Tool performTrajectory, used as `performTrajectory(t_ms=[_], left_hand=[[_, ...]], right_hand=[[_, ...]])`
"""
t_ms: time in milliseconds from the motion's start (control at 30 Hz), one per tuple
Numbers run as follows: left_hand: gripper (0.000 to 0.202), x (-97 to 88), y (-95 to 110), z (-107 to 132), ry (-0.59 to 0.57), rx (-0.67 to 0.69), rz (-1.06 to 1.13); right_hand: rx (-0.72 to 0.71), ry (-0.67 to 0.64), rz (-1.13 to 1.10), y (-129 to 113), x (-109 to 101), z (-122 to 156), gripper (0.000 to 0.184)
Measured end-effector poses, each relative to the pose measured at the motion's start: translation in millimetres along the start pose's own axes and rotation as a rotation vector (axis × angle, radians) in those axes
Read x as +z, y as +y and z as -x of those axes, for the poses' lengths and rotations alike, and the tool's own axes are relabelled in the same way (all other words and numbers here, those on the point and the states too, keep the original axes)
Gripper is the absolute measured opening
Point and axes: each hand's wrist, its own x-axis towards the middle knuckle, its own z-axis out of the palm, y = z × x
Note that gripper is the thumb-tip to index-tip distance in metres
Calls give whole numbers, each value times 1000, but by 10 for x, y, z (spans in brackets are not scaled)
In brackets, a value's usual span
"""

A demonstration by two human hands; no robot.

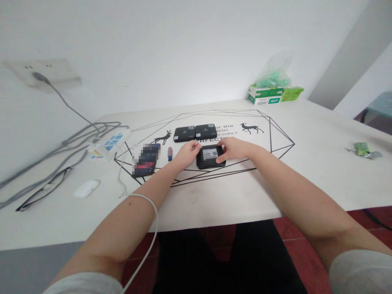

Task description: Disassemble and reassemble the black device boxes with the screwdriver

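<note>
A black square set-top box (210, 165) lies on the desk with its white-labelled side up. My right hand (230, 148) grips its right side, the thumb on the face by the label and the fingers at the far edge. My left hand (188, 155) is closed at the box's far left corner, fingertips pressed together; anything between them is too small to make out. Just beyond stand two similar black boxes, a left one (184, 134) and a right one (206, 131), side by side. A small screwdriver (170, 153) lies left of my left hand.
A phone (146, 160), partly pixelated, lies left of the screwdriver. Farther left are a white mouse (87, 188), glasses (45, 188), a power strip (108, 145) and grey cables. Small cartons (266, 93) stand at the back right; a green packet (362, 149) lies far right. A white cable crosses my left forearm.
</note>
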Motion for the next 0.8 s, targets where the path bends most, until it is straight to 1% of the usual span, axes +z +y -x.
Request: performTrajectory(t_ms=[167,300,400,467,533,600,633,667,700,733,800], left_hand=[[20,47,-41,-58,22,6,43],[20,52,-47,-66,1,48,-13],[18,31,-39,-58,-15,62,-44],[17,-21,-40,-56,-10,55,-86],[20,-123,-58,-56,43,53,-193],[27,-263,-97,-50,113,83,-368],[31,-336,-122,-44,150,81,-463],[33,-404,-149,-35,166,46,-564],[34,-462,-175,-24,155,-11,-667],[34,-506,-198,-12,115,-61,-752],[33,-549,-229,6,16,-119,-862]], right_hand=[[2,-3,0,-1,-3,0,73],[2,-3,13,-4,-8,5,71],[-5,-6,16,1,-6,12,68],[-9,-7,7,5,-5,20,66],[-8,-7,-6,6,-5,27,65],[-5,-8,-17,6,-6,32,65],[-5,-10,-24,7,-6,33,65],[-8,-13,-29,8,-6,33,64],[-11,-14,-31,10,-5,32,63],[-14,-14,-30,12,-4,31,62],[-16,-5,-20,14,-3,27,61]])
